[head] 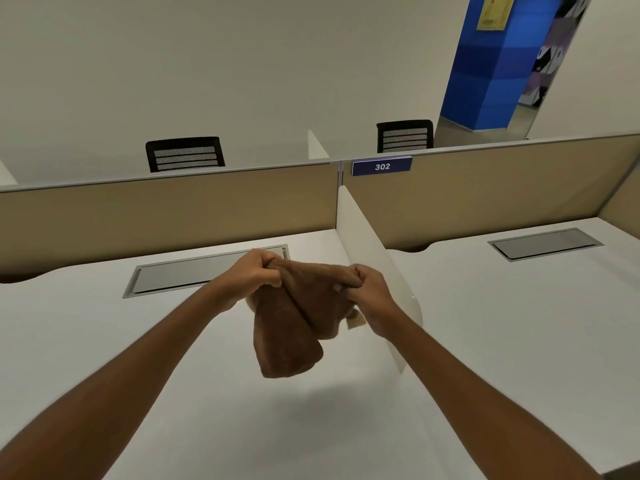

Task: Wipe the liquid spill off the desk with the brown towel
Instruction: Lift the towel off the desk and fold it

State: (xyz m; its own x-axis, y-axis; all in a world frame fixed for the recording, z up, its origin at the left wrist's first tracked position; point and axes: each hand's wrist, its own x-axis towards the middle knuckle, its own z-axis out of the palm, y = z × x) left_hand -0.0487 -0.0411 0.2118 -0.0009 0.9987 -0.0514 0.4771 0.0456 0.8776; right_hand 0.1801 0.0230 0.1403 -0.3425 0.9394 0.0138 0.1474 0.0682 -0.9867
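Note:
The brown towel point(294, 320) hangs in the air above the white desk point(104, 341), bunched into two folds that droop downward, with a small pale tag at its right edge. My left hand point(254, 271) grips its upper left corner. My right hand point(367, 289) grips its upper right corner. Both fists are closed on the cloth, held close together. The towel's shadow falls on the desk below. I cannot make out any liquid on the desk surface.
A white divider panel point(377, 265) stands just right of my hands, separating a second desk point(519, 323). Grey cable-tray lids point(194, 271) point(543, 243) sit near the tan back partition point(173, 209). Two black chairs point(185, 154) stand beyond it.

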